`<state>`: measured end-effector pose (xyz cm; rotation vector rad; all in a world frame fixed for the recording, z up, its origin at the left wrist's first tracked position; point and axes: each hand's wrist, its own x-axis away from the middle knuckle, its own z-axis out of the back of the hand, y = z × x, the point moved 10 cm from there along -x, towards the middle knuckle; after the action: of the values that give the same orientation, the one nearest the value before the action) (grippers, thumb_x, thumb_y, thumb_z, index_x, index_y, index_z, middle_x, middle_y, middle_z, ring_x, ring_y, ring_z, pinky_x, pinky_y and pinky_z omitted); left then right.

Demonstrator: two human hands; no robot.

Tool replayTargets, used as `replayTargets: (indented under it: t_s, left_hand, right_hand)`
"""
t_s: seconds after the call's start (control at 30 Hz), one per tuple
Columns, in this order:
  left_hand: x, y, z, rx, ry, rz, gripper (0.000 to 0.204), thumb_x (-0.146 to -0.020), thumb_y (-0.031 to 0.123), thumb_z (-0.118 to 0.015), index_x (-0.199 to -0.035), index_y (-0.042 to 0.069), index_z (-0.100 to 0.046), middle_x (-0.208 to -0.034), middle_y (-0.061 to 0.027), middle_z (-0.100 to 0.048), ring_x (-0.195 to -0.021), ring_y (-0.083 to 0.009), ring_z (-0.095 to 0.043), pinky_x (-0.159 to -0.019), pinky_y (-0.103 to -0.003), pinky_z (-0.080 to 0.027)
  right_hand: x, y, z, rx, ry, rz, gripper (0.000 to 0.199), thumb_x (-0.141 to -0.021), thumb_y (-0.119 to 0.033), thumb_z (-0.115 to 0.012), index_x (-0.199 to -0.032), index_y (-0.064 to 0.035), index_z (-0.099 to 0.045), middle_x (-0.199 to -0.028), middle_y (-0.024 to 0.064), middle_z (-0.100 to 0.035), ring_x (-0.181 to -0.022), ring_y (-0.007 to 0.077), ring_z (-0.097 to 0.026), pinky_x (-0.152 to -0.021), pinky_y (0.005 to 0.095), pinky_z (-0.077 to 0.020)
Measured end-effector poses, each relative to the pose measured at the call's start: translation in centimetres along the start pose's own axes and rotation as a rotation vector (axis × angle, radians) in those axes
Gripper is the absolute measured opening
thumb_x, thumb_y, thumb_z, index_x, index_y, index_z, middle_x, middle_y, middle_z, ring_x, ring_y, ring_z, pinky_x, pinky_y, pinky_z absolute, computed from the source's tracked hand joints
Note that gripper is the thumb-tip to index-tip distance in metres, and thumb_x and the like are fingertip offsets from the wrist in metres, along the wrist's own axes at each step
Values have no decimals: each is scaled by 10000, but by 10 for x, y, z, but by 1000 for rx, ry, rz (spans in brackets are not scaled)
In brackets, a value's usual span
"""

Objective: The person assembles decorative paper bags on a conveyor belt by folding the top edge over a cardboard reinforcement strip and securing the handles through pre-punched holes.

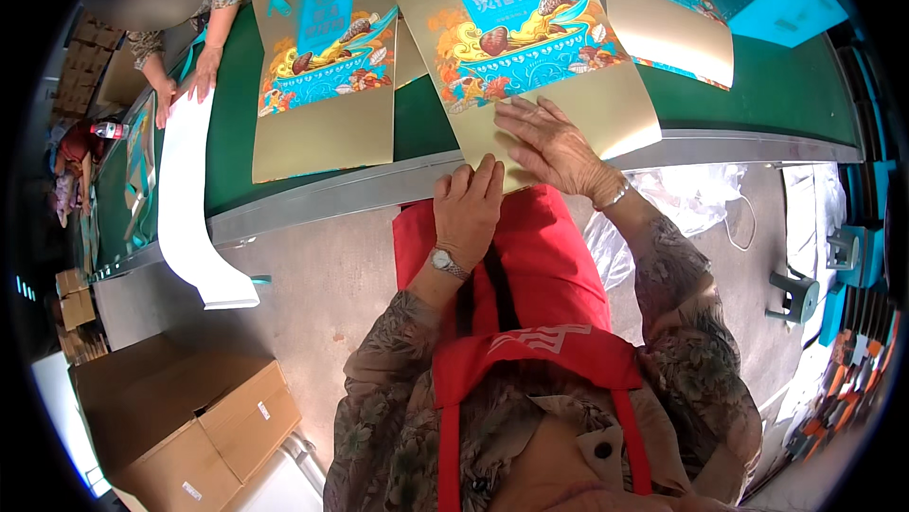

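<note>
The flat gold paper gift bag with a blue and orange printed panel (530, 48) lies on the green belt-like surface (757, 86), its lower corner hanging past the grey metal edge (360, 185) toward the person. The right hand (554, 147) lies open, palm down, fingers spread on the plain gold lower part of the bag; the left hand (469, 209) is loosely curled with its fingertips at the overhanging corner, and whether it pinches the card or only touches it cannot be told. The likely trouble comes from that overhang: pressing on the unsupported corner could put a crease in the stiff sheet, and a slide of the flat palm could scuff or smudge the glossy gold finish, which looks smooth and slightly reflective. A drag sideways could also push the bag against the second flat gold bag with teal ribbon handles (327, 67) lying just beside it on the left, or catch those handles. The bags are thin, rigid-looking rectangles with sharp edges. Farther left, another person's hands (185, 81) rest on a long white sheet (189, 209) that droops off the surface, soft and bending. Below, a brown corrugated cardboard box (189, 417) stands on the floor, matte and blocky.
</note>
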<state>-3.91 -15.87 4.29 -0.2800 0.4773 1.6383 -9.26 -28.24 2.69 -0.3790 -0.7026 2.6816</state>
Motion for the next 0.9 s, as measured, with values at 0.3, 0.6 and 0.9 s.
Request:
replayTargets:
  t_s: [0.3, 0.6, 0.9]
  left_hand:
    - [-34, 6, 80, 9, 114, -256, 487, -824, 125, -761, -1292, 49, -648, -1383, -73, -602, -1171, -302, -566, -926, -436, -477]
    - [-21, -43, 52, 381, 138, 154, 480, -903, 64, -690, -1362, 13, -559, -1418, -190, -524, -1270, -373, -540, -1045, -453, -467]
    - [-4, -56, -5, 242, 160, 196, 276, -884, 78, -649, -1153, 20, -646, -1184, -140, -649, -1063, -365, -605, -912, -468, -495]
  right_hand:
    - [10, -78, 83, 674, 295, 119, 457, -781, -141, -657, -1221, -21, -618, -963, 52, -662, -848, 256, -698, -657, 385, -575]
    - [5, 125, 342, -686, 1142, -325, 338, -1015, -252, -663, -1158, 52, -626, -924, 59, -702, -764, 177, -706, -644, 334, -606]
    - [61, 313, 272, -1137, 1600, -557, 395, -996, -160, -633, -1303, 66, -528, -1211, 168, -649, -1025, 293, -708, -849, 463, -635]
